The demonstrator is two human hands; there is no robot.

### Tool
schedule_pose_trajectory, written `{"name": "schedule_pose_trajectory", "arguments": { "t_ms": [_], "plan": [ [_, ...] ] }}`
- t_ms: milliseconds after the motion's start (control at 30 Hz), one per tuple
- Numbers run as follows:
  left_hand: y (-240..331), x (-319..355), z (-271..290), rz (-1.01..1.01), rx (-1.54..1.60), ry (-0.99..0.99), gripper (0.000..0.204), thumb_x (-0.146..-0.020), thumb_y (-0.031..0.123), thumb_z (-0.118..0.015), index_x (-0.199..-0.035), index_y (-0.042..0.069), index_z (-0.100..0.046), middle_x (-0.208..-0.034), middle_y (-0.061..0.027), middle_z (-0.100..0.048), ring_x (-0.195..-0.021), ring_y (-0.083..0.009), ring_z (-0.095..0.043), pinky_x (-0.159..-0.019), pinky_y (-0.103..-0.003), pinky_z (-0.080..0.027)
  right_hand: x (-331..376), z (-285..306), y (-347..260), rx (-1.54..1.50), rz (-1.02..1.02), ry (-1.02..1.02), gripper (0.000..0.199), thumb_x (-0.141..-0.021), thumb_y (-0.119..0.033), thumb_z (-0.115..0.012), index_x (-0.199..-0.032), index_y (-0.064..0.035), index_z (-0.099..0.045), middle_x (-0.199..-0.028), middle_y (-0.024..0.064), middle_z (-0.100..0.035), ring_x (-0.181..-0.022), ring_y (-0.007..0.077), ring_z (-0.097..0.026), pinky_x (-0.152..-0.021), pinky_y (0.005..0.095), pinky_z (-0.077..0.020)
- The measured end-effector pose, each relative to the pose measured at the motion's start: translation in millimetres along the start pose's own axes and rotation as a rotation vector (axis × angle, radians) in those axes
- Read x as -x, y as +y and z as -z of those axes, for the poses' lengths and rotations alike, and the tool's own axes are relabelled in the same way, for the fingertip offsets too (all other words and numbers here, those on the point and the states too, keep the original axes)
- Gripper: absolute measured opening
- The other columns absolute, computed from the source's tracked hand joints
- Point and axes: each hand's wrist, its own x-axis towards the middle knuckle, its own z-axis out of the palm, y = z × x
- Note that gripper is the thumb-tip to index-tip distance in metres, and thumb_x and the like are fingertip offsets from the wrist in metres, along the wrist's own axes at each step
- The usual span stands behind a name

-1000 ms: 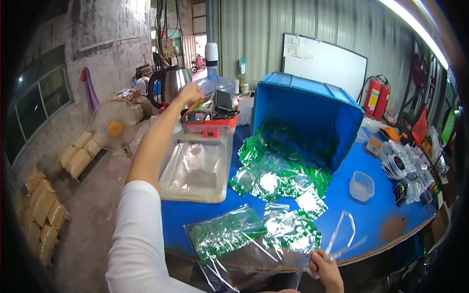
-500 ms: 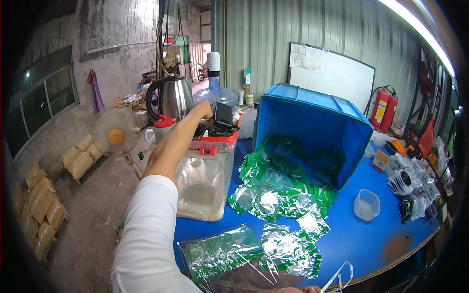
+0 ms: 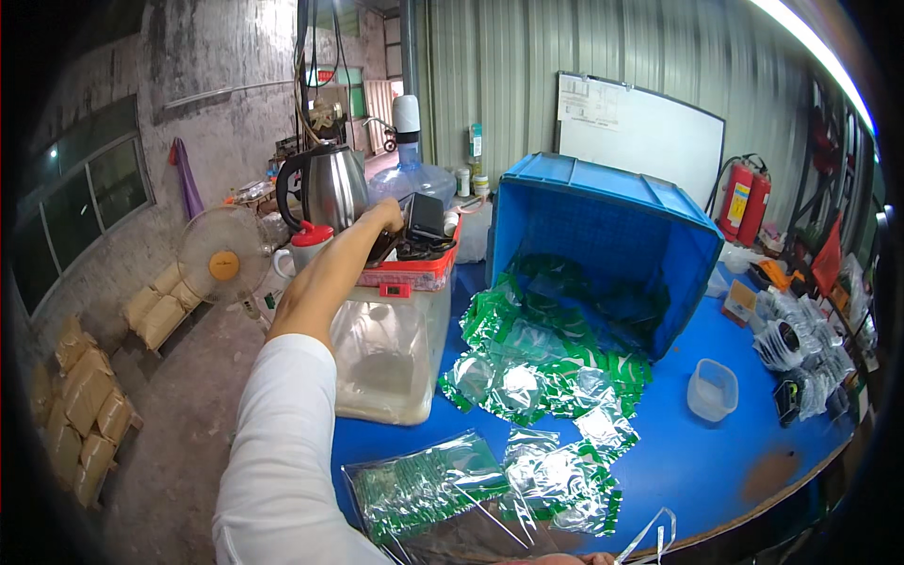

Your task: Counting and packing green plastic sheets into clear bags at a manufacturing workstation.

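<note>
My left arm stretches forward, and my left hand (image 3: 382, 218) is at a shallow red tray (image 3: 414, 275) of small dark objects. Its fingers are hidden, so I cannot tell whether they hold anything. Beside it in the tray rests a black box-shaped object (image 3: 426, 217). The tray sits on a translucent plastic bin (image 3: 388, 363). Only a sliver of my right hand (image 3: 576, 559) shows at the lower edge, beside a clear bag (image 3: 424, 485) packed with green-and-silver sachets. More loose sachets (image 3: 565, 471) lie to its right.
A blue crate (image 3: 603, 184) lies on its side, green sachets (image 3: 527, 367) spilling out. Left of the tray stand a steel kettle (image 3: 336, 188) and a red-lidded mug (image 3: 309, 247); a water jug (image 3: 411, 179) is behind. A clear tub (image 3: 712, 391) and wrapped parts (image 3: 800, 348) are at right.
My left hand has shifted slightly left and lower, toward the near-left part of the red tray. The view has moved a little. My right hand remains at the lower edge.
</note>
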Motion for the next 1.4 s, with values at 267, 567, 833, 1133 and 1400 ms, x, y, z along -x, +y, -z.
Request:
{"name": "schedule_pose_trajectory", "arguments": {
  "t_ms": [267,567,833,1133,1400],
  "plan": [
    [-10,0,14,0.107,0.114,0.224,0.048,-0.078,0.029,-0.070,-0.116,0.000,-0.069,-0.126,-0.0229,-0.064,-0.118,-0.0352,-0.062,-0.097,-0.045,-0.051,9,-7,-8,-0.015,-0.035,-0.001,0.016,-0.098,-0.023,-0.062,-0.108,-0.0111,-0.060,-0.091,0.0006,-0.059,-0.082,0.0137,-0.057,-0.066,0.0322,-0.0497],
    [-27,7,36,0.143,0.536,0.564,0.056,-0.070,0.044,-0.082,-0.100,-0.002,-0.071,-0.108,-0.0249,-0.070,-0.103,-0.0389,-0.068,-0.088,-0.044,-0.054,20,-25,-16,0.032,0.002,-0.062,0.017,-0.101,-0.028,-0.057,-0.100,-0.0115,-0.059,-0.061,-0.0051,-0.042,-0.045,0.0070,-0.038,-0.039,0.0231,-0.0301],
    [-11,52,46,-0.126,0.479,0.565,0.066,-0.081,0.014,-0.070,-0.141,0.022,-0.045,-0.136,-0.0267,-0.051,-0.123,-0.0412,-0.054,-0.103,-0.045,-0.044,27,-16,-7,0.073,0.088,-0.086,0.018,-0.101,-0.030,-0.056,-0.098,-0.0129,-0.059,-0.060,-0.0061,-0.040,-0.045,0.0053,-0.034,-0.037,0.0218,-0.0259],
    [-6,32,45,-0.347,0.373,0.579,0.037,-0.082,0.009,-0.065,-0.115,0.024,-0.072,-0.137,-0.0178,-0.045,-0.124,-0.0372,-0.052,-0.101,-0.044,-0.046,40,-17,-4,0.079,0.078,-0.057,0.018,-0.100,-0.032,-0.057,-0.101,-0.0141,-0.060,-0.061,-0.0068,-0.040,-0.046,0.0050,-0.033,-0.038,0.0220,-0.0256],
    [-14,4,34,-0.364,0.313,0.674,0.032,-0.079,0.012,-0.069,-0.110,0.014,-0.074,-0.131,-0.0215,-0.053,-0.119,-0.0373,-0.056,-0.100,-0.044,-0.047,32,-9,3,0.079,0.091,-0.050,0.019,-0.099,-0.033,-0.059,-0.101,-0.0135,-0.062,-0.061,-0.0072,-0.039,-0.049,0.0046,-0.035,-0.046,0.0219,-0.0346]
  ]
}}
